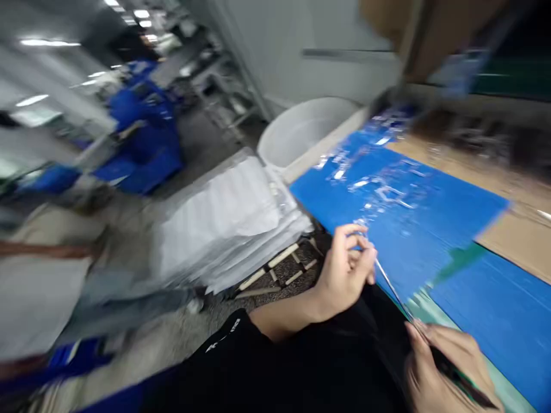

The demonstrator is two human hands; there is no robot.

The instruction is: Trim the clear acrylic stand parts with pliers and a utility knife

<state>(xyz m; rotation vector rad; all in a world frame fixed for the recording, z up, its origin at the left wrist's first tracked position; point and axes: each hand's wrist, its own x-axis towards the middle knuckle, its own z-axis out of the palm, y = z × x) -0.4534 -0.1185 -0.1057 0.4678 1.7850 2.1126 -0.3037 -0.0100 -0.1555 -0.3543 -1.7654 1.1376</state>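
Note:
My left hand (344, 272) is raised at the near edge of the work surface, thumb and fingers pinched together. A small clear piece (361, 222) shows at its fingertips, blurred. My right hand (451, 364), lower right, is closed around a thin metal-shafted tool (394, 291) with a dark handle; its exact kind is unclear. The shaft slants up to the left, and its tip end is hidden at my left fingers. Beyond my hands, several small clear plastic pieces (387, 192) lie scattered on a blue sheet (443, 223).
Brown cardboard (512, 229) borders the blue sheet on the right. A white round tub (301, 129) stands beyond the table's left corner. Left of me, white padded sheets (224, 206) are stacked above a slatted frame (279, 269). Another person's arm (47, 250) is blurred at far left.

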